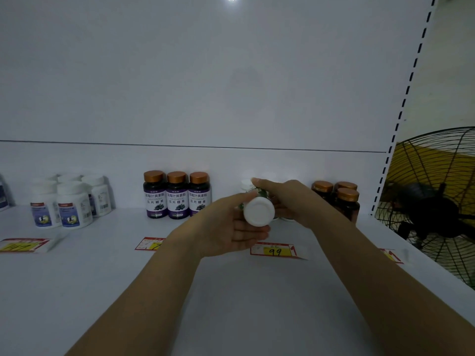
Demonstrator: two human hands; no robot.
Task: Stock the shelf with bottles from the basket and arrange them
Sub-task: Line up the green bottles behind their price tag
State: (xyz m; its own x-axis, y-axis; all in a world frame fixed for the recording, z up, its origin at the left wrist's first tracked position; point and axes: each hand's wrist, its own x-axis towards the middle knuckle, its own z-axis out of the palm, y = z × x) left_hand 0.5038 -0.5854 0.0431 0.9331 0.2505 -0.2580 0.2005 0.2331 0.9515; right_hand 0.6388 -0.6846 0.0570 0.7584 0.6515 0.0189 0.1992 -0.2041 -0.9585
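A white bottle [259,211] with a green-patterned label lies tipped toward me above the white shelf [123,283], its white cap facing the camera. My left hand [231,224] cups it from the left and below, fingers under the cap and thumb along its side. My right hand [288,199] holds the bottle's body from the right and top, fingers curled over it. Behind the hands, one more white cap [246,185] shows against the back wall. The basket is out of view.
Three purple-label bottles with copper caps [176,195] stand left of the hands, white bottles [69,201] farther left, brown bottles [341,199] at right. Red and yellow price tags [276,250] line the shelf front. A black fan [434,209] stands beyond the right upright.
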